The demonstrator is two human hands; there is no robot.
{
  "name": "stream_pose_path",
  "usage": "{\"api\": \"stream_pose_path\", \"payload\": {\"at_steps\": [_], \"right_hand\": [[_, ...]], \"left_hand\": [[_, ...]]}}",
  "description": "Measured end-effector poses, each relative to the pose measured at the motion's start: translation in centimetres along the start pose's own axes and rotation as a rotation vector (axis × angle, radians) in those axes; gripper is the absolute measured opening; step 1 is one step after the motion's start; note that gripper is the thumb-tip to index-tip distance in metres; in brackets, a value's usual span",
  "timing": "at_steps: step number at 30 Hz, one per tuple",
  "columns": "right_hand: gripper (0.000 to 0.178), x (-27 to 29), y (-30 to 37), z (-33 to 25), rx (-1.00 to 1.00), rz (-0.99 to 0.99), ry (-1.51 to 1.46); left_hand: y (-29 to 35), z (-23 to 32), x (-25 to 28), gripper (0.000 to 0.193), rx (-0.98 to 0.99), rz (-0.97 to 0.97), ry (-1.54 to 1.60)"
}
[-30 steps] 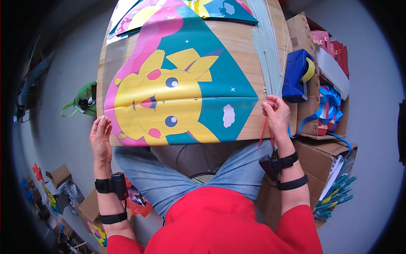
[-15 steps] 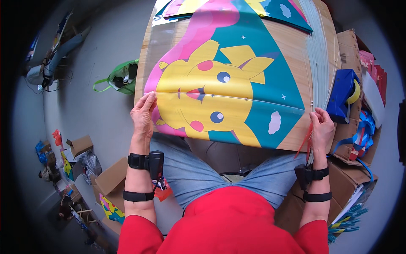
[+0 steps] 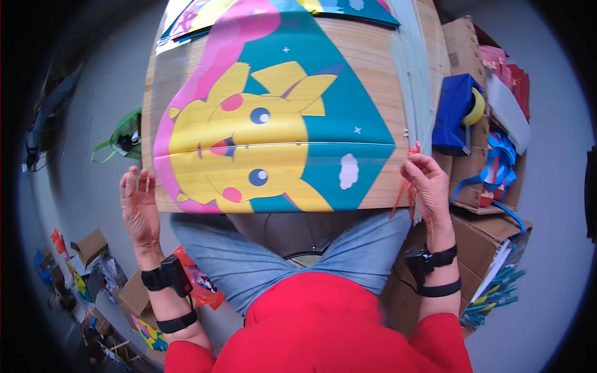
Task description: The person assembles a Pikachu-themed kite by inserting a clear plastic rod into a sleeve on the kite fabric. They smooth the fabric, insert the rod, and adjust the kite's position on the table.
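Observation:
A kite-shaped sheet [image 3: 336, 124] printed with a yellow cartoon figure on teal and pink lies on a wooden table [image 3: 367, 46]. A thin straight rod [image 3: 348, 144] crosses its middle from side to side. Off the table's left edge, my left hand [image 3: 140, 211] is raised with its fingers up and apart, holding nothing. Beyond the sheet's right tip, my right hand [image 3: 429, 183] pinches at thin red strips [image 3: 410, 186] that hang over the table's near right corner. Its fingertips partly hide the strips.
Long pale rods [image 3: 413, 81] lie in a bundle along the table's right side. More printed sheets [image 3: 336, 13] are stacked at the far edge. A blue tape dispenser [image 3: 457, 115] stands beside cardboard boxes [image 3: 479, 242] at right. A green bag [image 3: 126, 135] is left of the table.
My left hand has let go of the sheet's left end and drawn back off the table. My right hand has moved to the red strips. The whole view has shifted.

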State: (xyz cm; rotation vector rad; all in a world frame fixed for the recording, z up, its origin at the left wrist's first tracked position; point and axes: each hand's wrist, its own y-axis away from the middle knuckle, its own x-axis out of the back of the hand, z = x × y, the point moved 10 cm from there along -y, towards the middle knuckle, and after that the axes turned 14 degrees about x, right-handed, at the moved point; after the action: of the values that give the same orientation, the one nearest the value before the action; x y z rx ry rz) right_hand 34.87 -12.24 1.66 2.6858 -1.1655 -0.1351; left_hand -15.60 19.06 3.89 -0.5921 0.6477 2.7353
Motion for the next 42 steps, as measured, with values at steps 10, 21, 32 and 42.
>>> {"api": "stream_pose_path", "payload": {"at_steps": [10,21,32,42], "right_hand": [[0.012,1.2,-0.2,0.8,0.002,0.089,0.083],[0.013,1.9,-4.4,1.3,0.113,0.14,0.613],[0.018,2.6,-4.4,2.2,0.077,0.054,0.632],[0.018,2.9,-4.9,3.0,0.073,0.056,0.643]], "left_hand": [[-1.4,-1.4,0.5,0.023,0.037,0.074,-0.195],[-2.8,-5.5,0.7,0.019,0.183,0.399,-0.266],[-2.5,-5.6,-0.3,0.015,0.161,0.408,-0.243],[-3.0,-6.9,0.7,0.015,0.234,0.461,-0.302]]}}
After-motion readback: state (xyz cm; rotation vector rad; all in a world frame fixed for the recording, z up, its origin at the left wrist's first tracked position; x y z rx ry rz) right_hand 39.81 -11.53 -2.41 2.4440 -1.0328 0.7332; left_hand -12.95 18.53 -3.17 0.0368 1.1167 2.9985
